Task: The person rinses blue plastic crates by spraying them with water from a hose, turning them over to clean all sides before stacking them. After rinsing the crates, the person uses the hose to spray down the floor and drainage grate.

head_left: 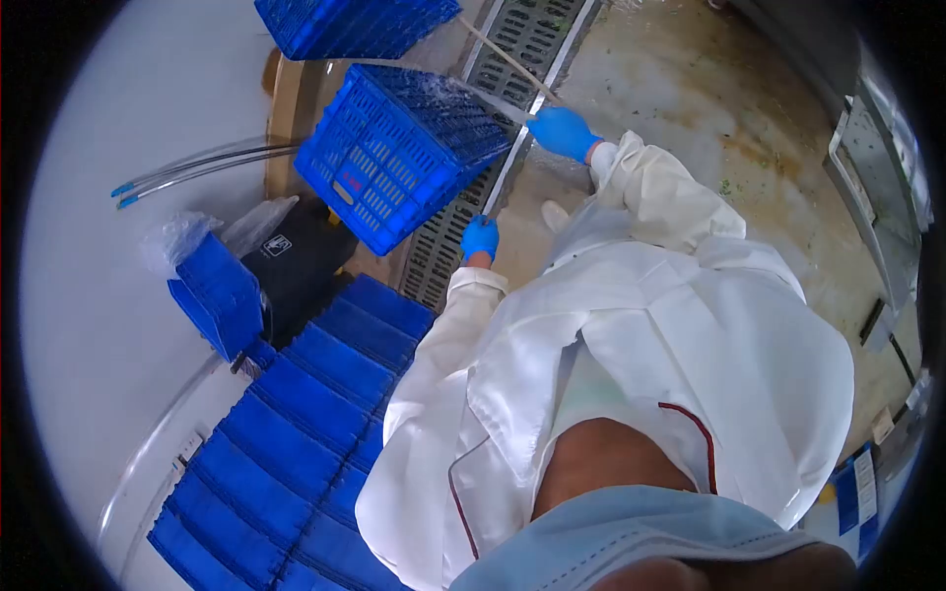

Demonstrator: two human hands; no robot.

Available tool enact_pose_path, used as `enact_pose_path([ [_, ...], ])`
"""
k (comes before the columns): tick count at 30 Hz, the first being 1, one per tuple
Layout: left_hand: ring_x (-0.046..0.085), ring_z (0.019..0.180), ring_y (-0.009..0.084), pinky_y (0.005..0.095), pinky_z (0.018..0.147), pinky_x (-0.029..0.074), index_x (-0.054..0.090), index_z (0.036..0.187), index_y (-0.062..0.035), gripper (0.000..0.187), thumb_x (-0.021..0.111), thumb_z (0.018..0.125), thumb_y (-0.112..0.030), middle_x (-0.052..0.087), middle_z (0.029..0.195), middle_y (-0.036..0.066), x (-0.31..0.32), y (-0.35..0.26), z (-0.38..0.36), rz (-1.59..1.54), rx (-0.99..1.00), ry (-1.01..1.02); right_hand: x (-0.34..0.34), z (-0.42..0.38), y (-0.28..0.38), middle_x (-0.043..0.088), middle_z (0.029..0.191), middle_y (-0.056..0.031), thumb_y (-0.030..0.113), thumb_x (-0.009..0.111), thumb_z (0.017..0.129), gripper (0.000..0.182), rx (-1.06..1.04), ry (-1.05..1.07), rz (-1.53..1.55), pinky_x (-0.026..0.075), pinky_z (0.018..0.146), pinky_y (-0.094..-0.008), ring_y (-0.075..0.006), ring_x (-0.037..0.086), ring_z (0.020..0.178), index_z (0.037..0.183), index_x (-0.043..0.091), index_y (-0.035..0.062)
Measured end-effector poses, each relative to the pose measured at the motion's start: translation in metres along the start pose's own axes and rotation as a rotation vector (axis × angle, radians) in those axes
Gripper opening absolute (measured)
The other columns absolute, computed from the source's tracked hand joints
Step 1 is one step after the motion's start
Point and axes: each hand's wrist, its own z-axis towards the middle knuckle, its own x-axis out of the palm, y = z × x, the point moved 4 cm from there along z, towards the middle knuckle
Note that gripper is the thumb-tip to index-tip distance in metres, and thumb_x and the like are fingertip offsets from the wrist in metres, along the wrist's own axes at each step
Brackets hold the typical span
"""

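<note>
My right hand (564,133), in a blue glove, is closed at the near end of a pale hose (507,57). From this hand a jet of water (493,101) shoots left across the top of a blue plastic crate (379,163), which has slotted walls and stands tilted in this view. Below the crate's right side is my left hand (480,238), also gloved in blue, its fingers curled closed over the edge of the floor drain; I cannot tell what is in them. A second blue crate (355,25) sits just beyond the first.
A slotted metal drain (429,261) runs along the wet floor (680,89). Nested blue crates (286,433) fill the lower left. Beside them are a black bin (296,261) and a blue container (217,295) with clear plastic. Metal equipment (867,187) lines the right side.
</note>
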Motion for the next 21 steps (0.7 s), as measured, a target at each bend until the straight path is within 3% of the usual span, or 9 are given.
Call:
enact_pose_path([
  [2,0.057,0.085,0.0373,0.0436,0.073,0.045,0.061,0.092,-0.0095,0.028,0.05,0.073,-0.026,0.06,0.093,0.018,0.006,0.005,0.0,0.045,-0.072,0.091,-0.006,-0.011,0.017,0.059,0.078,-0.0227,0.035,0.04,0.081,0.041,-0.036,0.027,0.024,0.044,0.066,-0.0468,-0.0398,0.057,0.072,0.073,0.06,0.0013],
  [7,0.058,0.086,0.0346,0.042,0.075,0.045,0.062,0.094,-0.012,0.028,0.051,0.069,-0.016,0.06,0.094,0.017,-0.001,0.017,-0.019,0.106,-0.085,0.054,-0.008,-0.033,0.067,0.058,0.075,-0.0228,0.037,0.039,0.083,0.043,-0.164,0.155,0.047,0.044,0.064,-0.0474,-0.0403,0.056,0.069,0.073,0.06,0.0006],
  [11,0.059,0.086,0.0334,0.041,0.075,0.046,0.062,0.095,-0.0135,0.031,0.05,0.067,-0.012,0.061,0.094,0.017,0.001,0.027,-0.02,0.08,-0.097,0.038,-0.018,-0.025,0.086,0.057,0.071,-0.0227,0.038,0.038,0.084,0.045,-0.172,0.031,0.108,0.043,0.063,-0.0477,-0.0406,0.055,0.068,0.072,0.059,0.0013],
  [14,0.06,0.071,0.0351,0.0406,0.063,0.047,0.062,0.092,-0.0081,0.024,0.052,0.07,-0.011,0.061,0.08,0.019,0.007,0.038,-0.017,0.002,-0.092,-0.013,-0.011,-0.02,0.085,0.057,0.072,-0.0233,0.04,0.038,0.084,0.046,-0.152,0.084,0.092,0.043,0.063,-0.0479,-0.0408,0.055,0.069,0.071,0.059,0.0017],
  [17,0.06,0.068,0.035,0.0403,0.062,0.047,0.062,0.09,-0.0073,0.024,0.053,0.069,-0.011,0.061,0.076,0.019,0.019,0.052,-0.014,-0.081,-0.097,-0.01,-0.003,-0.022,0.084,0.057,0.072,-0.0233,0.042,0.038,0.084,0.047,-0.182,0.104,0.048,0.044,0.063,-0.0481,-0.041,0.055,0.068,0.071,0.059,0.0018],
  [20,0.06,0.068,0.0351,0.0409,0.063,0.048,0.063,0.088,-0.0071,0.022,0.054,0.068,-0.012,0.061,0.075,0.019,0.024,0.057,-0.019,0.042,-0.015,0.037,0.002,-0.027,0.087,0.057,0.072,-0.023,0.042,0.038,0.084,0.047,-0.202,0.091,0.07,0.044,0.063,-0.0482,-0.0413,0.055,0.067,0.071,0.059,0.0021],
  [21,0.059,0.075,0.0343,0.0409,0.068,0.047,0.063,0.089,-0.0087,0.023,0.053,0.068,-0.012,0.061,0.081,0.018,0.026,0.058,-0.021,0.082,-0.021,0.079,0.002,-0.027,0.088,0.057,0.071,-0.0229,0.042,0.038,0.084,0.047,-0.197,0.088,0.073,0.044,0.062,-0.0482,-0.0413,0.055,0.067,0.071,0.059,0.0023],
])
